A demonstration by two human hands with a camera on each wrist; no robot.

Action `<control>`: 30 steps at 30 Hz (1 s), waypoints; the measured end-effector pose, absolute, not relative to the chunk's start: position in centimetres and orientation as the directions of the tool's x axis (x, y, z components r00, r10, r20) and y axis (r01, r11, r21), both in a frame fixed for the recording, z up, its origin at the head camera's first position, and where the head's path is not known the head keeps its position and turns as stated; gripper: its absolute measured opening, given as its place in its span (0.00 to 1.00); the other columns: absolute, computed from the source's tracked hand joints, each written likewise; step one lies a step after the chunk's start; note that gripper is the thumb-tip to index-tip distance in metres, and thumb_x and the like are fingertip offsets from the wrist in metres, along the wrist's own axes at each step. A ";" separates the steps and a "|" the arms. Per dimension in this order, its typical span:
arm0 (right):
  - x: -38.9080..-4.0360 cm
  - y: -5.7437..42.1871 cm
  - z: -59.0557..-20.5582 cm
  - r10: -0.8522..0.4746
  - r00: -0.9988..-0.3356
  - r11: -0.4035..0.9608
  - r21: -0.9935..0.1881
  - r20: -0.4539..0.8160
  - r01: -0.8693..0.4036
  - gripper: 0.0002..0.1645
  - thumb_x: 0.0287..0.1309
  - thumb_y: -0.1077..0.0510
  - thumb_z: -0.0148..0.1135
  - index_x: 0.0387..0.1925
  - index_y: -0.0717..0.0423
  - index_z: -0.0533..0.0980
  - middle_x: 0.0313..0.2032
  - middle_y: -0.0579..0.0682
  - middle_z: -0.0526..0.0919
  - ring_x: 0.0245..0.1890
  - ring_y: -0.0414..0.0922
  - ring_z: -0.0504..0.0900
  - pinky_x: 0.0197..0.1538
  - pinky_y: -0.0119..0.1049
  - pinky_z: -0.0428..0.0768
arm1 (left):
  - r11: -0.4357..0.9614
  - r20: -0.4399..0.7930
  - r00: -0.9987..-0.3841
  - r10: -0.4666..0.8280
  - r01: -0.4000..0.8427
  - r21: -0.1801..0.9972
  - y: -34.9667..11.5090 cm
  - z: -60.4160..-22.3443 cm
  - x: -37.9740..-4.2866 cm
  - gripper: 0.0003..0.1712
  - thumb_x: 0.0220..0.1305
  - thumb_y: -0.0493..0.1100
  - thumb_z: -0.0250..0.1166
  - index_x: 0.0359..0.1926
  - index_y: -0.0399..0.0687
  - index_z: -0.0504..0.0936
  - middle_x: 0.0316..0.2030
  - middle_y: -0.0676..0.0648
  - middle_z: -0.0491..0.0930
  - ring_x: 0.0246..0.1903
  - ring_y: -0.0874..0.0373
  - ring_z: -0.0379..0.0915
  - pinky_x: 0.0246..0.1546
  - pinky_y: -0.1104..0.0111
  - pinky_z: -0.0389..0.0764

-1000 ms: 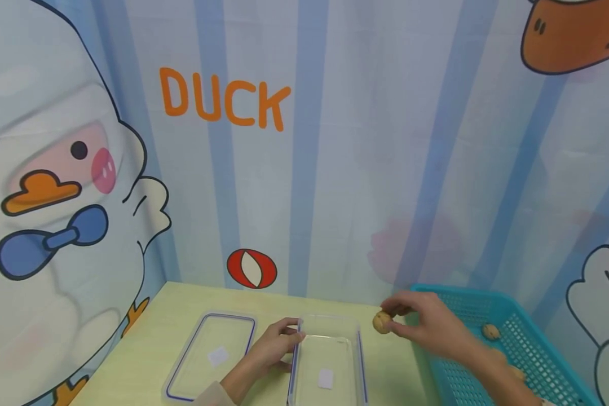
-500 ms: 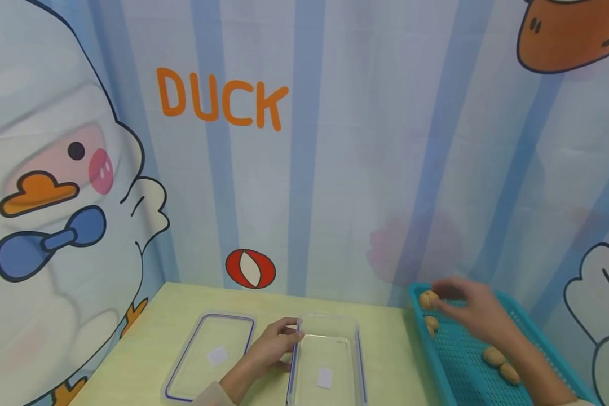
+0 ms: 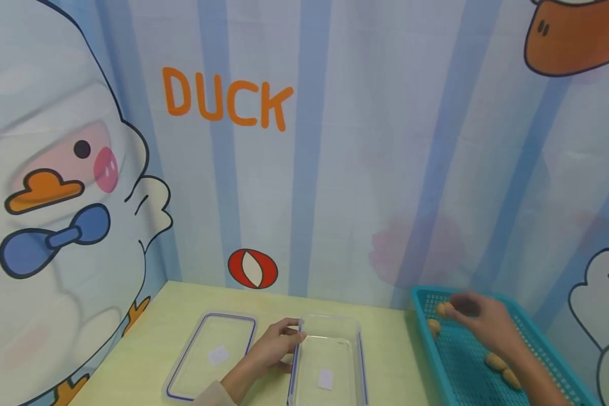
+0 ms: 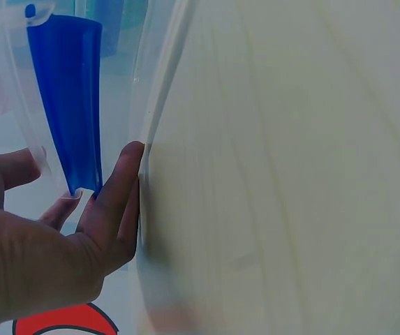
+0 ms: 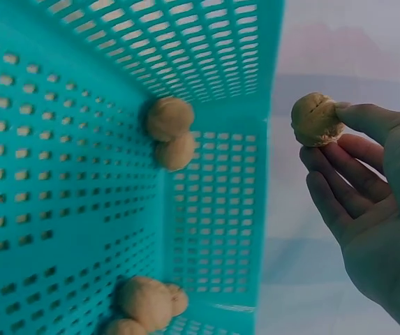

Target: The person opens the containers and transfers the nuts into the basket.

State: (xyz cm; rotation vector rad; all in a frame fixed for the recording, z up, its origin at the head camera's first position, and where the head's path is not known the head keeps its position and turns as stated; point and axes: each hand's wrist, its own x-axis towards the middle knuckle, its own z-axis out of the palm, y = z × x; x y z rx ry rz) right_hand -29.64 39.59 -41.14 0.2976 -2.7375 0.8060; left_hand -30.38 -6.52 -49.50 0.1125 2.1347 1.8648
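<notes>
My right hand (image 3: 489,327) pinches a walnut (image 5: 316,120) between thumb and fingertips. In the head view it hangs over the far end of the turquoise basket (image 3: 435,363); the right wrist view shows it level with the basket's rim. Several more walnuts (image 5: 170,118) lie in the basket, grouped at its sides. With the thumb at the rim and fingers along the outside, my left hand (image 3: 274,348) grips the left wall of a clear plastic container (image 3: 330,325). A blue clip (image 4: 70,98) on the container shows in the left wrist view. Nothing but a small white label lies within the container's outline.
A clear lid (image 3: 230,334) with a blue seal lies flat on the pale yellow table (image 3: 396,349), left of the container. Behind the table hangs a striped curtain (image 3: 345,169) with duck drawings. The basket stands at the table's right side.
My right hand has carried the walnut right, from beside the container to over the basket's far end, slowing in the last half second. The left hand and container have stayed put.
</notes>
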 end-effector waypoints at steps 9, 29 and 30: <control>-30.2 40.2 -41.9 -0.121 -0.951 0.829 -0.498 0.285 -0.255 0.33 0.72 0.39 0.66 0.59 0.65 0.80 0.50 0.59 0.87 0.47 0.56 0.87 0.47 0.54 0.86 | 0.145 -0.157 -0.954 0.255 -0.123 0.982 -6.5 -49.5 -30.4 0.32 0.77 0.45 0.65 0.75 0.38 0.69 0.58 0.38 0.76 0.52 0.42 0.80 0.31 0.58 0.87; -30.2 40.9 -42.2 -0.108 -0.952 0.826 -0.508 0.286 -0.246 0.32 0.73 0.42 0.67 0.59 0.66 0.80 0.51 0.63 0.87 0.48 0.59 0.87 0.47 0.55 0.86 | 0.148 -0.168 -0.953 0.253 -0.134 0.980 -6.5 -49.5 -30.3 0.33 0.76 0.45 0.66 0.75 0.39 0.69 0.58 0.39 0.76 0.52 0.43 0.80 0.30 0.60 0.87; -30.2 40.9 -42.2 -0.110 -0.950 0.823 -0.509 0.291 -0.251 0.31 0.73 0.42 0.67 0.59 0.66 0.80 0.51 0.62 0.87 0.48 0.59 0.87 0.47 0.55 0.86 | 0.149 -0.169 -0.953 0.251 -0.134 0.980 -6.5 -49.5 -30.3 0.33 0.76 0.45 0.66 0.75 0.39 0.69 0.58 0.39 0.76 0.52 0.43 0.80 0.30 0.60 0.87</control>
